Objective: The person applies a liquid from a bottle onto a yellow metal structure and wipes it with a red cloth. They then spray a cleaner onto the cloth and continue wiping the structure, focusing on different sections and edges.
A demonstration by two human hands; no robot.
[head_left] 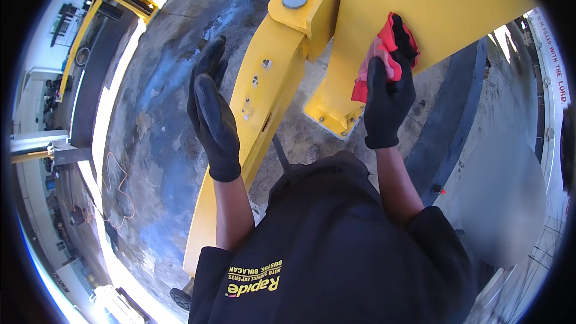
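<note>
Toward two o'clock, a red-and-pink fabric cloth (375, 53) is being held by the partly curled black-gloved right hand (390, 101), apparently against a yellow metal column (444, 6) (presumably for firm contact); at ten, the black-gloved left hand (216, 119) is being held open, empty.

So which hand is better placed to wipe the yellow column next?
Probably the right hand: it holds the red cloth by the yellow column, while the left hand appears empty beside the yellow beam.

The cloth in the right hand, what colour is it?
The cloth is red, with some paler pink; the head view shows it best.
</note>
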